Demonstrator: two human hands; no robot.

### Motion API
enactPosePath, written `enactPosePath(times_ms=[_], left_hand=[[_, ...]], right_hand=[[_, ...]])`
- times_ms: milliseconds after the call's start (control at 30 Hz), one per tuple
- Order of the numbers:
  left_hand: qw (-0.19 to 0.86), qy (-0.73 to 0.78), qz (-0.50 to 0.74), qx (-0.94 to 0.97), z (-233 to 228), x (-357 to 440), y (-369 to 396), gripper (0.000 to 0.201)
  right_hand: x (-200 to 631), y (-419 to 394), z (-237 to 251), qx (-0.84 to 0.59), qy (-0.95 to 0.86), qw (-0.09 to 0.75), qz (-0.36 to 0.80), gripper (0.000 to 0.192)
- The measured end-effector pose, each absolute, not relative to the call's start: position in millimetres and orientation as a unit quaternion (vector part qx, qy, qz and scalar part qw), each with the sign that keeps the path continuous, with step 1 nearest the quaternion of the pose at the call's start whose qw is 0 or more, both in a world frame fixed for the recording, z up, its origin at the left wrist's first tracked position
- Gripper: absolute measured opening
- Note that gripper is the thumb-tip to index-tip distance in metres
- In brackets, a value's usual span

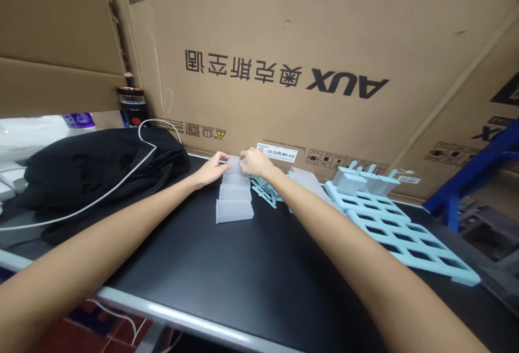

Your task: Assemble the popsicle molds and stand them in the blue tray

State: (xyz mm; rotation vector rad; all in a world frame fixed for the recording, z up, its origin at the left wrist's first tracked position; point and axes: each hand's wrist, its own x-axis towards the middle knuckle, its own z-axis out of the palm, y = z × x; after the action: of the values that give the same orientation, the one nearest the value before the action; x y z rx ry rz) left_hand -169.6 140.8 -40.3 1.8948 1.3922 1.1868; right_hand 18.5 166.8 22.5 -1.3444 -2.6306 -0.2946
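Both my arms reach across a black table [227, 277] toward its far edge. My left hand [213, 167] and my right hand [253, 161] each grip the far end of a row of translucent plastic cups [234, 195] that lie nested on their sides, pointing toward me. Several light blue sticks [265, 190] lie just right of the cups, under my right wrist. Further right a light blue grid tray [399, 228] lies flat, with a few pale moulds [367, 179] standing at its far end.
A large cardboard box [324, 72] printed "AUX" stands behind the table. A black cloth bundle [101, 169] with a white cable [121, 180] over it lies at the left, a dark bottle [132, 105] behind it. A blue metal frame [478, 174] stands at the right.
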Motion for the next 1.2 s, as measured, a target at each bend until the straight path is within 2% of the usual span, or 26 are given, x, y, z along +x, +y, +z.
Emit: enactPosePath(times_ms=[667, 1000, 1200], left_hand=[[0.274, 0.513, 0.410, 0.703, -39, -169, 139, 0.061], [0.270, 0.514, 0.410, 0.703, -37, -168, 136, 0.056], [0.243, 0.528, 0.420, 0.697, -39, -169, 139, 0.039]], right_hand=[[34, 176, 21, -0.448, -0.887, 0.094, -0.061, 0.035], [45, 186, 18, -0.450, -0.888, 0.084, -0.045, 0.042], [41, 179, 20, -0.471, -0.877, 0.078, -0.058, 0.040]])
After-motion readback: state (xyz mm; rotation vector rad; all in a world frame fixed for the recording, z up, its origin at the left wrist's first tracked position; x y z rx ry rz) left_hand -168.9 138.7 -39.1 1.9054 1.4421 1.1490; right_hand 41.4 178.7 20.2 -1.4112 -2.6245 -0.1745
